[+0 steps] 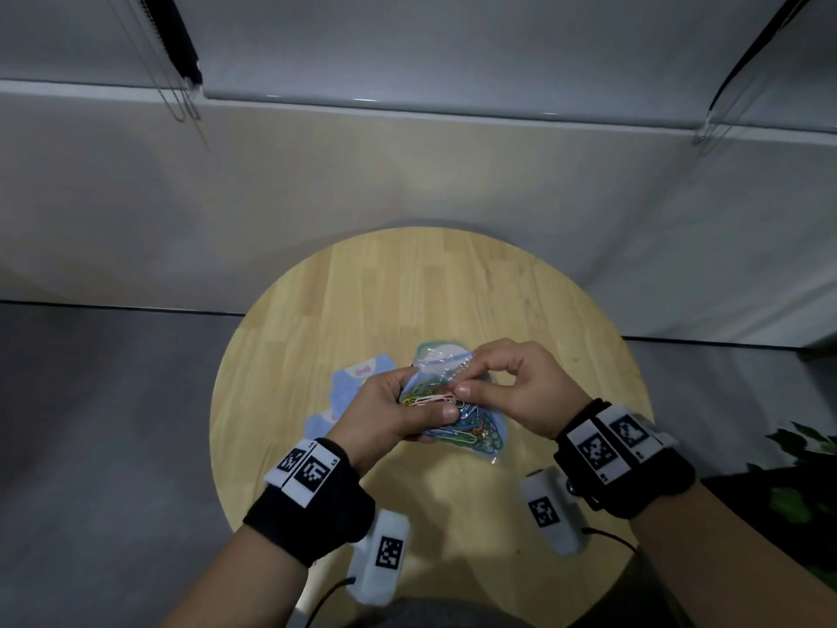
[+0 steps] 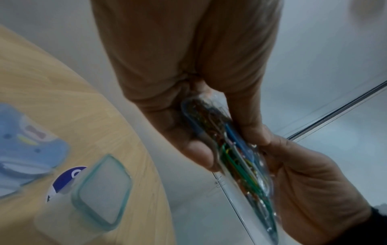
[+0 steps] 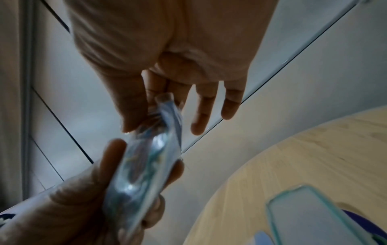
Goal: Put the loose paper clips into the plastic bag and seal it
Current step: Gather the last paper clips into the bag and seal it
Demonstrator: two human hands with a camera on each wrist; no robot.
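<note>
The plastic bag (image 1: pixel 457 401), stuffed with coloured paper clips (image 1: pixel 446 417), is held up above the round wooden table (image 1: pixel 453 287) between both hands. The left hand (image 1: pixel 389 412) grips its lower part, thumb across the front and fingers curled behind, while the right hand (image 1: pixel 521 392) pinches the upper edge between thumb and forefinger, its outer fingers loose. Whether the bag's strip is closed is hard to tell; a green-rimmed lid (image 2: pixel 102 193) lies on the table below.

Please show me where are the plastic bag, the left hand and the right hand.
plastic bag (image 1: pixel 475 435): head view, on its lower part, full of coloured paper clips.
left hand (image 1: pixel 385 412): head view, on the back of the hand.
right hand (image 1: pixel 530 392): head view, on the back of the hand.
</note>
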